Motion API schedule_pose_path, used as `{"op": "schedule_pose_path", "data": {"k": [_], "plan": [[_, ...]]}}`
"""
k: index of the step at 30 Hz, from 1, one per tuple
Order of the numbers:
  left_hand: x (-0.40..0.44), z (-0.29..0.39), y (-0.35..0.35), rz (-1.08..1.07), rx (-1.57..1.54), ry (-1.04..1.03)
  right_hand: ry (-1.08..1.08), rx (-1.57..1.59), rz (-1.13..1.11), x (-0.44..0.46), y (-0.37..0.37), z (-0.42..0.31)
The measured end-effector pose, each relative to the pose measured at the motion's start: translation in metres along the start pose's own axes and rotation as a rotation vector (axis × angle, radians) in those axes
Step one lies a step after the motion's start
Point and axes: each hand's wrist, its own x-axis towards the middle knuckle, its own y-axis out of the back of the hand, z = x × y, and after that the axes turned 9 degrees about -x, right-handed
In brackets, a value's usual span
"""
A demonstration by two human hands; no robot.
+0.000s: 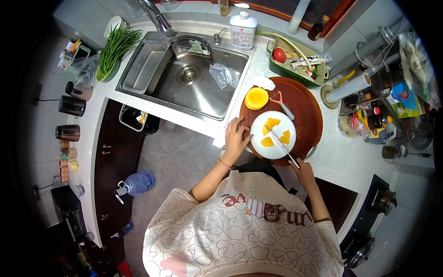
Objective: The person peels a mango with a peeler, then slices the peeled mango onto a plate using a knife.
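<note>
My right hand (303, 172) is closed around the handle of a knife (278, 141), whose blade lies across a white plate (256, 121). Several yellow-orange chunks (266, 141) of fruit or vegetable rest on the plate, on both sides of the blade. At the plate's left rim is my left hand (236, 137), its fingers spread; whether they touch the rim I cannot tell. The plate sits on a round brown chopping board (305, 108). Behind it on the board are a thick round yellow piece (256, 99), its exact kind unclear, and a peeler (282, 105) with a pinkish head.
A steel sink (207, 99) with a clear plastic bag (224, 76) is at the left. A green basket (295, 76) holding a tomato (278, 55) stands behind the board. Bottles (376, 122) crowd the right counter. A large water bottle (140, 183) lies on the floor.
</note>
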Motion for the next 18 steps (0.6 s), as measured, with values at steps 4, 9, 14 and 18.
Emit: {"op": "schedule_pose_path", "data": {"k": [4,9,14,18], "plan": [[0.001,-0.001,0.000,-0.003,-0.004,0.005,-0.037,-0.026,-0.015,-0.001,-0.008,0.009],[0.002,0.000,0.003,-0.002,-0.013,-0.003,0.064,-0.065,0.091,0.005,-0.015,0.000],[0.000,0.000,0.005,0.002,-0.015,-0.001,0.051,0.009,0.043,0.013,-0.014,-0.010],[0.000,-0.004,0.004,0.013,-0.007,-0.009,-0.220,0.327,-0.288,0.028,0.016,-0.009]]}}
